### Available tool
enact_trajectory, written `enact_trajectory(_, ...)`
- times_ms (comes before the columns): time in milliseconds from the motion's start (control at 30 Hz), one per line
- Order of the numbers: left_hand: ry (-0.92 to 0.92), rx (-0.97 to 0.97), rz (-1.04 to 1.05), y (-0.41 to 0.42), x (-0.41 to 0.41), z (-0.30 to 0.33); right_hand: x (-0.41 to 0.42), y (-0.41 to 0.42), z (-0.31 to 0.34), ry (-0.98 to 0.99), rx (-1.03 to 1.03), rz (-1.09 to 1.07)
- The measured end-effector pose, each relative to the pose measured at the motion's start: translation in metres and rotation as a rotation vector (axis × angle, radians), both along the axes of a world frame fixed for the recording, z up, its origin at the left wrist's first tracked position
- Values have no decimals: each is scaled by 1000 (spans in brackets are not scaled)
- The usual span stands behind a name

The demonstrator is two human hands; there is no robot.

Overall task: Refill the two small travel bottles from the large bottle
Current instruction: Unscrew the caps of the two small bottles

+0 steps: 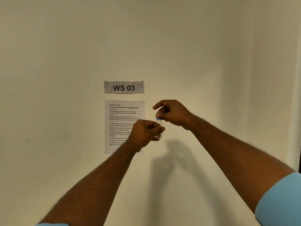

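A small clear travel bottle (159,123) is held upright in the air in front of the wall. My left hand (145,133) grips its lower body, with the thumb across the front. My right hand (171,112) is above it, its thumb and fingers pinching the bottle's top, where a blue cap edge (157,118) shows. The large bottle and the other small bottle are out of view.
A cream wall fills the view. A sign reading WS 03 (124,87) hangs on it above a printed task sheet (120,118), partly covered by my left hand. No table or countertop is in view.
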State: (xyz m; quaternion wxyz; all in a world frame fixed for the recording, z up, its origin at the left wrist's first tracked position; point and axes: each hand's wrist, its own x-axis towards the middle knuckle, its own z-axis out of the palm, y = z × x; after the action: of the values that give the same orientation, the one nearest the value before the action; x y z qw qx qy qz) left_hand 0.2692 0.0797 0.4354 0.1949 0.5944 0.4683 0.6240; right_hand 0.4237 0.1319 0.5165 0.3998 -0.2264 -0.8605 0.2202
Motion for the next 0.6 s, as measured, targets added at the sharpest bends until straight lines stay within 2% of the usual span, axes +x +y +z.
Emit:
enact_trajectory(167, 2, -1, 19, -1, 0, -3, 4, 0, 2, -16, -151, 78)
enact_trajectory(300, 1, -6, 13, -1, 0, -4, 3, -1, -2, -17, -47, -33)
enact_trajectory(433, -28, -13, 5, -2, -1, -7, 3, 2, -4, -45, 16, -35)
enact_trajectory(600, -24, -6, 24, -3, -2, -21, 11, 3, -11, 164, -60, -5)
